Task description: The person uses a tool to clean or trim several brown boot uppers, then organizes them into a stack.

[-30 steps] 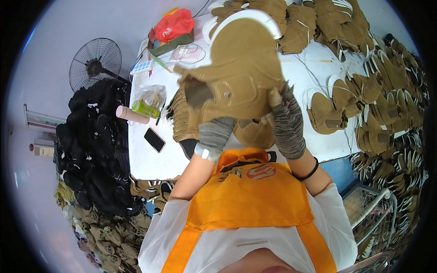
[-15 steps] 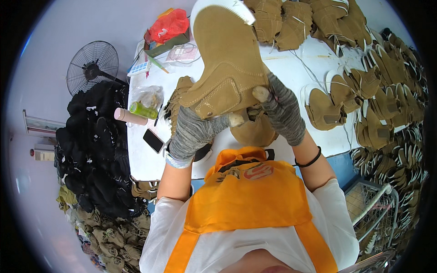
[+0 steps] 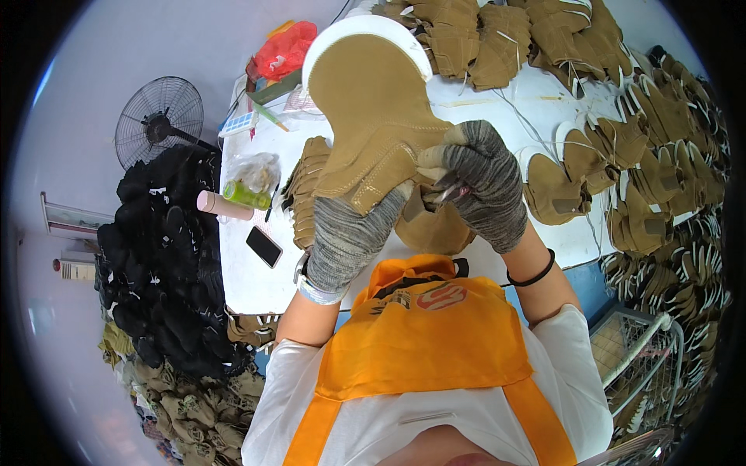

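Note:
A brown shoe upper (image 3: 373, 101) with a white rim around its toe is held up in front of me over the white table. My left hand (image 3: 350, 241), in a grey fingerless glove, grips its lower left end, thumb pressed near the stitched strap. In a matching glove, my right hand (image 3: 486, 186) pinches the upper's right edge with bent fingers. A small shiny bit shows under those fingers, too little to name. Behind and below the hands, another brown upper (image 3: 435, 225) rests on the table. A stack of brown pieces (image 3: 308, 186) lies left of the held upper.
A phone (image 3: 264, 247), a pink bottle (image 3: 224, 205) and a green bottle (image 3: 247, 194) are on the table's left. Brown uppers (image 3: 552, 190) crowd its right and far sides. Black uppers (image 3: 163, 256) are heaped at left, near a fan (image 3: 159, 124). A wire cart (image 3: 637, 349) stands right.
The upper has come down and left, turning slightly so more of its white toe rim shows. My right hand has shifted inward, its fingers now bent and pinching the edge.

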Action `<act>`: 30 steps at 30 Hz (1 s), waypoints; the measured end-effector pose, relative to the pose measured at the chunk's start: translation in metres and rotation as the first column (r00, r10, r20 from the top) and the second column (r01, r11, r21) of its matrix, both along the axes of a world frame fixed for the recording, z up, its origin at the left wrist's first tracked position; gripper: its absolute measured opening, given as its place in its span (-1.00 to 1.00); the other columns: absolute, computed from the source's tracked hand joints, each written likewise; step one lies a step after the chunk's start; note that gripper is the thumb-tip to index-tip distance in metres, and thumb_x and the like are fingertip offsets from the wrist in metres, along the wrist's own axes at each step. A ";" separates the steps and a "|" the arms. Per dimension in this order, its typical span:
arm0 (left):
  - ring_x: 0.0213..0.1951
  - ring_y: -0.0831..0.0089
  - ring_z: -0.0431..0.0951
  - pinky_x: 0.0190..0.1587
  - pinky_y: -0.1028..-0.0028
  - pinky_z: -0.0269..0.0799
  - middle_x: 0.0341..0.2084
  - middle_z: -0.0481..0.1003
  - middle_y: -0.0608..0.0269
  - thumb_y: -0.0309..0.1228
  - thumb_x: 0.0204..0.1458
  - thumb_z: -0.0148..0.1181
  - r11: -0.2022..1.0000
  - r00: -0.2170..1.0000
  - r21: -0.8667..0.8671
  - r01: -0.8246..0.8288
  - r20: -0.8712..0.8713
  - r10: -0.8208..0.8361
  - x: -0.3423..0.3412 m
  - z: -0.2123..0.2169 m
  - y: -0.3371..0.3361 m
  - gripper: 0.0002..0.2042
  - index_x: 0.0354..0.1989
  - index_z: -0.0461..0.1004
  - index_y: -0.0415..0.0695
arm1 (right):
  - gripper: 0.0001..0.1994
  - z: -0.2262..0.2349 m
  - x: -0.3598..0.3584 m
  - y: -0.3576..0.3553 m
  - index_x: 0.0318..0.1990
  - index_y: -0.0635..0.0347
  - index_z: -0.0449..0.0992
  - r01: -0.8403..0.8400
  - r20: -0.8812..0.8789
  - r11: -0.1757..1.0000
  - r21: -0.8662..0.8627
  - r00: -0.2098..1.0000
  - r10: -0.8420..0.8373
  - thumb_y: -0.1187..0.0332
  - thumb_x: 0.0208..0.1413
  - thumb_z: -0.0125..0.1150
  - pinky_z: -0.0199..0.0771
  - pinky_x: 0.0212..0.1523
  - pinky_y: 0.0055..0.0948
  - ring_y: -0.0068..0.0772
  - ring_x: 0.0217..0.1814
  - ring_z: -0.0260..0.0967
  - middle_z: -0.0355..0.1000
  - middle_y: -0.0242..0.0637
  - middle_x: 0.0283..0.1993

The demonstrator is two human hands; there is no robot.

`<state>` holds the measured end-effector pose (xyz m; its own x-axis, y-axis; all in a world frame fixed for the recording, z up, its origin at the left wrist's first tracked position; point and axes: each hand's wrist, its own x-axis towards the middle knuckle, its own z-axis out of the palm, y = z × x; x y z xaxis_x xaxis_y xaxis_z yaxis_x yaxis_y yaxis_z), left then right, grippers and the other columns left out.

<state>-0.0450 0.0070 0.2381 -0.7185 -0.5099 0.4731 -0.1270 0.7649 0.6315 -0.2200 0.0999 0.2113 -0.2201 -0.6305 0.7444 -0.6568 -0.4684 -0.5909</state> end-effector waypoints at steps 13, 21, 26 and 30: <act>-0.18 0.28 0.57 -0.08 0.40 0.41 -0.24 0.57 0.13 -0.44 -0.04 0.30 0.975 0.971 0.157 -0.154 -0.159 0.179 0.000 -0.009 0.011 -0.73 -0.15 0.54 -0.23 | -0.74 0.006 0.020 0.023 -0.20 0.25 0.40 -0.069 0.558 0.993 0.093 0.830 0.005 0.21 0.17 0.14 0.43 -0.16 -0.52 -0.48 -0.27 0.39 0.44 -0.30 -0.29; -0.17 0.28 0.58 -0.09 0.40 0.43 -0.24 0.58 0.16 -0.44 -0.06 0.33 0.935 0.955 -0.210 -0.284 -0.151 0.256 -0.005 -0.016 0.016 -0.73 -0.15 0.54 -0.20 | -0.75 -0.003 0.039 0.012 -0.22 0.24 0.41 0.118 0.279 0.949 0.292 0.939 -0.203 0.22 0.13 0.15 0.40 -0.33 -0.33 -0.14 -0.39 0.37 0.38 -0.14 -0.38; -0.14 0.26 0.57 -0.06 0.37 0.42 -0.22 0.57 0.16 -0.42 -0.09 0.36 0.931 0.958 -0.233 -0.279 -0.135 0.253 -0.004 -0.016 0.019 -0.69 -0.14 0.54 -0.18 | -0.78 -0.004 0.040 0.008 -0.22 0.25 0.41 0.240 0.095 0.947 0.212 0.960 -0.264 0.27 0.13 0.14 0.40 -0.40 -0.27 -0.06 -0.38 0.39 0.38 -0.11 -0.38; -0.14 0.24 0.57 -0.05 0.35 0.41 -0.21 0.57 0.16 -0.40 -0.10 0.36 0.934 0.951 -0.202 -0.295 -0.152 0.268 -0.006 -0.015 0.021 -0.68 -0.12 0.53 -0.16 | -0.82 -0.009 0.041 0.005 -0.22 0.25 0.41 0.213 0.144 0.955 0.207 0.959 -0.246 0.37 0.06 0.18 0.40 -0.42 -0.24 -0.02 -0.39 0.39 0.38 -0.13 -0.37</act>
